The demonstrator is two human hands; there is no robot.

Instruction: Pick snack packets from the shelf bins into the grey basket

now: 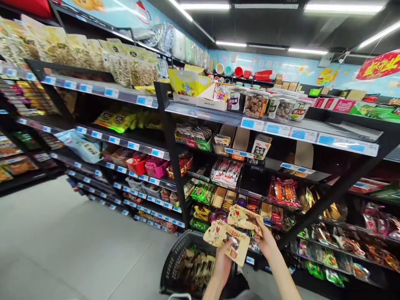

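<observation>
Holding flat tan packets (215,235), perforated black basket (169,260)

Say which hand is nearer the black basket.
Left. The left hand, holding one tan packet, overlaps the basket's right side in view; the right hand, holding another packet, is farther right and higher, clear of it.

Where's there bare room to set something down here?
Widest is the floor, left of the basket. The upper shelf shows a bare strip just right of the jars. Lower down, a dark tray between red-and-white packs and red packs looks bare. It's crowded in the basket, where packets lie heaped, and among the snacks at lower right.
</observation>
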